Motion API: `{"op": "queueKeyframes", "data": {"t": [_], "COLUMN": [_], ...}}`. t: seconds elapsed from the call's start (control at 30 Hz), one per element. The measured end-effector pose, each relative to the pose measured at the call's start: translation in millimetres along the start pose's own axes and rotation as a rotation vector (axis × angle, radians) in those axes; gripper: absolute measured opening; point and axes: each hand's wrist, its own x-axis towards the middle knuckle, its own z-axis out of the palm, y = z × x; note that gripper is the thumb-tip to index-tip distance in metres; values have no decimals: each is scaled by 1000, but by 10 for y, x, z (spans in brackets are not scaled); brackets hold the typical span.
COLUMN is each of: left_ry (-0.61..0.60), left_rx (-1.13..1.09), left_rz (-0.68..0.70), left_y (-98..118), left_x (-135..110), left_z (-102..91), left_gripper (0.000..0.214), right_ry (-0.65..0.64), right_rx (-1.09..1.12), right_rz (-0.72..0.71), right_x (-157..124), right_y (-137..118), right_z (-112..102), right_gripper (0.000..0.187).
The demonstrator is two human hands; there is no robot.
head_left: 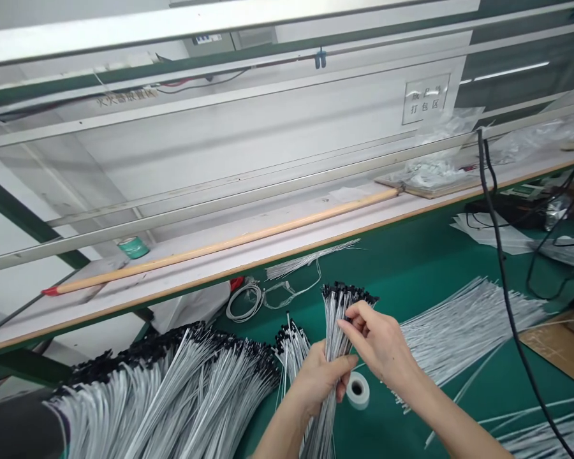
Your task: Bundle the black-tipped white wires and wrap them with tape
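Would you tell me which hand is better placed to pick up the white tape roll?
Probably the right hand: the left hand grips the cable bundle, while the right only fingers its black tips, with the tape roll lying below it.

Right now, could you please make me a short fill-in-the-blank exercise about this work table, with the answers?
1. The left hand grips a bundle of white wires with ____ tips.
2. The right hand touches the same bundle, ____ the left hand.
3. The roll of tape beside the hands lies on a ____ table.
Missing words: black; above; green.
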Motion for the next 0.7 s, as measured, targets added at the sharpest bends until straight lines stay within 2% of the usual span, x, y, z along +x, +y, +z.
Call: {"op": "queueKeyframes", "data": {"t": [0.2,0.43,0.7], "left_ry": [-46,-30,-10], "left_rx": [-38,-12,-64], "left_rz": [-23,-84,-107], "left_y": [1,17,-78], "left_x": [26,56,94], "left_z": [-43,-35,-81], "left_gripper": [20,24,35], "right_ry": [20,188,249], "right_rx": [-27,-99,-189], "right_rz": [-97,-242,-248], "right_x": [95,84,225], "right_y": [35,52,85], "right_z": [-23,60,27], "right_gripper": [15,22,21]}}
